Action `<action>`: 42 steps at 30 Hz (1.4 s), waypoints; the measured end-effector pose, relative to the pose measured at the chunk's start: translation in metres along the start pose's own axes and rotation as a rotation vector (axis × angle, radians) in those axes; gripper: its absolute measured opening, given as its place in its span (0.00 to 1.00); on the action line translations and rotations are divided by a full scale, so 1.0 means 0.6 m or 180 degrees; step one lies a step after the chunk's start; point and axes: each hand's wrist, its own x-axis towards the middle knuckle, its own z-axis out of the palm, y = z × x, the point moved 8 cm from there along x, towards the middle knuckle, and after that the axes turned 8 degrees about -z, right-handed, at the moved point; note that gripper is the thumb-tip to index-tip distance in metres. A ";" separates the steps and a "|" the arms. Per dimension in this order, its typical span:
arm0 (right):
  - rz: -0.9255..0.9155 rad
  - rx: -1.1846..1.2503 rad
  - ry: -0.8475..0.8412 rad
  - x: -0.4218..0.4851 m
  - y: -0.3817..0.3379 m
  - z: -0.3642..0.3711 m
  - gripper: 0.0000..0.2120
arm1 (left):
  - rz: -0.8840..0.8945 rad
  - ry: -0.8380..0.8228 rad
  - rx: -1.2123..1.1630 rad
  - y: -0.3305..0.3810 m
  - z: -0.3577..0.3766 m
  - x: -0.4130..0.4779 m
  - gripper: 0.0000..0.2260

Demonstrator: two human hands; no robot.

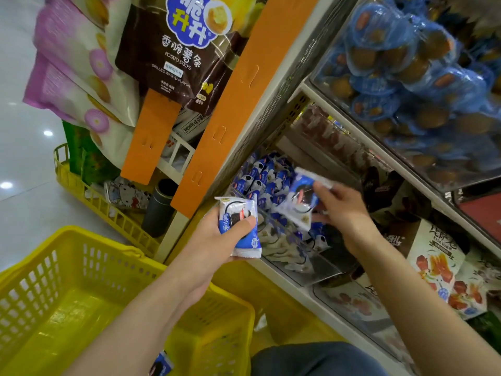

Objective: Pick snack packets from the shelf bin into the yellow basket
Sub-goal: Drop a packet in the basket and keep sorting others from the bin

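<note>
A clear shelf bin point(320, 270) holds several blue-and-white snack packets point(267, 176). My left hand point(217, 237) grips one blue-and-white packet point(240, 226) just left of the bin, above the basket's far corner. My right hand point(341, 213) pinches another packet point(302, 202) over the bin. The yellow basket point(67, 294) stands at the lower left, under my left forearm. One packet point(161, 363) lies inside it, partly hidden by that arm.
A second yellow basket point(89, 196) with mixed goods sits on the floor behind. Orange shelf strips point(225, 109) and hanging chip bags point(173, 47) are at upper left. Bins of blue-wrapped snacks point(406, 63) and boxed snacks point(439, 264) fill the shelves on the right.
</note>
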 end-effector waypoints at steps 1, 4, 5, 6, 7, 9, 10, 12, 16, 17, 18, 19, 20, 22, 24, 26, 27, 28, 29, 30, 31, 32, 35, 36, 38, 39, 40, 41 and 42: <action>-0.0110 -0.0438 0.0352 0.025 0.004 -0.026 0.09 | 0.0010 0.0022 -0.0029 0.000 -0.001 0.002 0.10; -0.0251 -0.1884 0.0746 0.091 0.021 -0.063 0.16 | 0.0000 0.0024 -0.0026 -0.004 0.002 0.005 0.10; -0.0245 -0.2160 0.0739 0.109 0.030 -0.066 0.18 | -0.0002 0.0011 -0.0024 -0.005 0.004 0.006 0.10; -0.0258 -0.2337 0.0712 0.123 0.038 -0.066 0.18 | 0.0001 0.0008 -0.0028 -0.006 0.004 0.007 0.10; -0.0290 -0.2459 0.0707 0.132 0.043 -0.065 0.17 | 0.0008 0.0019 -0.0036 -0.007 0.003 0.008 0.10; -0.0372 -0.2703 0.0709 0.140 0.051 -0.062 0.15 | 0.0012 0.0049 -0.0064 -0.007 -0.001 0.011 0.10; -0.0395 -0.2903 0.0639 0.143 0.058 -0.059 0.15 | 0.0011 0.0051 -0.0078 -0.006 -0.001 0.013 0.10; -0.0318 -0.3310 0.0437 0.146 0.076 -0.053 0.14 | 0.0008 0.0055 -0.0100 -0.006 -0.001 0.016 0.10; 0.0309 -0.3172 0.0022 0.164 0.128 -0.052 0.13 | -0.0010 0.0012 -0.0080 -0.009 0.004 0.020 0.11; 0.0456 -0.2891 -0.0032 0.167 0.140 -0.048 0.13 | -0.0010 -0.0016 -0.0059 -0.009 0.006 0.021 0.12; 0.0520 -0.2704 -0.0048 0.171 0.148 -0.044 0.13 | -0.0009 -0.0042 -0.0044 -0.010 0.009 0.021 0.12; 0.0538 -0.2657 -0.0040 0.174 0.152 -0.041 0.13 | -0.0006 -0.0059 -0.0035 -0.010 0.010 0.021 0.12; 0.0541 -0.2683 -0.0006 0.177 0.155 -0.039 0.14 | 0.0000 -0.0072 -0.0033 -0.010 0.010 0.021 0.12; 0.0521 -0.2792 0.0119 0.181 0.155 -0.035 0.16 | -0.0002 -0.0081 -0.0028 -0.011 0.009 0.021 0.11; 0.0552 -0.2766 0.0134 0.187 0.155 -0.028 0.18 | -0.0013 -0.0071 -0.0025 -0.012 0.006 0.023 0.10; 0.0631 -0.2579 0.0070 0.192 0.156 -0.022 0.18 | -0.0031 -0.0072 -0.0069 -0.012 0.005 0.025 0.10; 0.0643 -0.2525 0.0034 0.192 0.155 -0.020 0.17 | -0.0045 -0.0074 -0.0100 -0.012 0.005 0.026 0.09; 0.0605 -0.2503 0.0016 0.190 0.150 -0.019 0.17 | -0.0063 -0.0072 -0.0127 -0.012 0.005 0.028 0.09; 0.0514 -0.2483 0.0034 0.186 0.140 -0.018 0.17 | -0.0086 -0.0061 -0.0137 -0.013 0.004 0.029 0.09; 0.0376 -0.2452 0.0074 0.180 0.126 -0.016 0.16 | -0.0108 -0.0041 -0.0127 -0.015 0.004 0.031 0.09; 0.0197 -0.2396 0.0120 0.172 0.110 -0.012 0.15 | -0.0118 -0.0017 -0.0091 -0.016 0.003 0.032 0.09; -0.0015 -0.2287 0.0164 0.161 0.091 -0.005 0.15 | -0.0108 0.0000 -0.0040 -0.017 0.002 0.032 0.09; -0.0704 -0.1617 0.0163 0.098 0.025 0.029 0.13 | -0.0008 0.0031 0.0131 -0.015 -0.001 0.031 0.08; -0.0966 -0.1384 0.0092 0.069 0.003 0.043 0.12 | 0.0008 0.0053 0.0192 -0.016 -0.002 0.030 0.08; -0.1303 -0.0944 -0.0191 0.006 -0.027 0.075 0.10 | -0.0003 0.0093 0.0289 -0.021 -0.004 0.028 0.09; -0.1360 -0.0778 -0.0398 -0.023 -0.034 0.093 0.10 | -0.0015 0.0098 0.0320 -0.024 -0.004 0.027 0.09; -0.1346 -0.0648 -0.0622 -0.048 -0.036 0.110 0.10 | -0.0015 0.0092 0.0353 -0.027 -0.002 0.025 0.09; -0.1280 -0.0522 -0.0824 -0.068 -0.035 0.125 0.09 | -0.0006 0.0079 0.0388 -0.029 -0.001 0.022 0.10; -0.1200 -0.0415 -0.0957 -0.081 -0.032 0.135 0.08 | 0.0009 0.0057 0.0409 -0.031 0.001 0.020 0.10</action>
